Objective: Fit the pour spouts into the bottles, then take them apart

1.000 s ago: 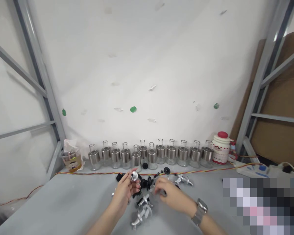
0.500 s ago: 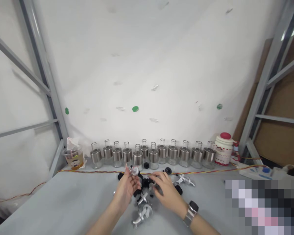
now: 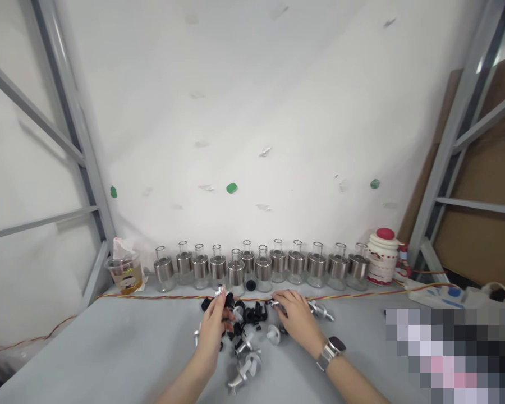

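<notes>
My left hand (image 3: 214, 325) is raised a little over a pile of small black caps (image 3: 248, 314) and silver metal spout parts (image 3: 246, 365) on the grey table (image 3: 109, 348). Its fingers are curled, and a small silver piece (image 3: 220, 291) shows at the fingertips. My right hand (image 3: 297, 317), with a watch on its wrist, reaches over the far side of the pile, fingers closed on a silver metal part (image 3: 275, 304). A white-and-silver piece (image 3: 272, 333) lies just in front of it.
A row of several glass bottles with silver collars (image 3: 256, 266) stands along the white wall. A plastic cup of amber liquid (image 3: 125, 274) sits at the far left, a white jar with a red lid (image 3: 382, 255) at the right. A twisted red-yellow cable (image 3: 151, 297) and a power strip (image 3: 441, 294) lie behind.
My right hand has moved farther from me, to the far side of the pile, and my left hand has shifted slightly forward. The white-and-silver piece now lies uncovered on the table.
</notes>
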`<state>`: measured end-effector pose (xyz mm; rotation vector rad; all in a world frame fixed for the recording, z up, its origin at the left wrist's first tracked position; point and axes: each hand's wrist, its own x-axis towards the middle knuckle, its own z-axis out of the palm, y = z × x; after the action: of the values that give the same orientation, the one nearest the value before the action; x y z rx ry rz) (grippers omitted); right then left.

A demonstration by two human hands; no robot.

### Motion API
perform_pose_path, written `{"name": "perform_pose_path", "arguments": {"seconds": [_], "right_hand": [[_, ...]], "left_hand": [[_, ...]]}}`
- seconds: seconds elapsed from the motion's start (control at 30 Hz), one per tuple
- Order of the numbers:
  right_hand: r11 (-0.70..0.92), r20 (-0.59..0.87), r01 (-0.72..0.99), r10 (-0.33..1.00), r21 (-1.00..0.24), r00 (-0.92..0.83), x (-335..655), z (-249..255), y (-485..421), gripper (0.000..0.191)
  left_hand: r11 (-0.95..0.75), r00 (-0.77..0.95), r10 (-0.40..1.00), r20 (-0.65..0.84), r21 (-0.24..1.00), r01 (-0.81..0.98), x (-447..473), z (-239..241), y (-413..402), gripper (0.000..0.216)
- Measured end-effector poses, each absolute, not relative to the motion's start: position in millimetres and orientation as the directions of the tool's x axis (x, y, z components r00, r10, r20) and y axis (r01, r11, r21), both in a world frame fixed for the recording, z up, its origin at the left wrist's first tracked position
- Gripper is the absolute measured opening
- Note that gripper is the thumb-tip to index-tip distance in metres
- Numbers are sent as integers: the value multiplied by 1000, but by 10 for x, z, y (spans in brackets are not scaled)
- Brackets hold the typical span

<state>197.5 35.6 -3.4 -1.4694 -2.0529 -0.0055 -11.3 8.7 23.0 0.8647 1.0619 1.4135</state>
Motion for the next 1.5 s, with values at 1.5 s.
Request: {"name": "perform_pose_path", "arguments": {"seconds": [1.5], "right_hand": [[377, 450, 926, 832, -27, -325, 1914, -72, 380, 21]], "left_hand": [[15, -86, 995, -52, 925, -380, -30, 156, 99, 45]]}}
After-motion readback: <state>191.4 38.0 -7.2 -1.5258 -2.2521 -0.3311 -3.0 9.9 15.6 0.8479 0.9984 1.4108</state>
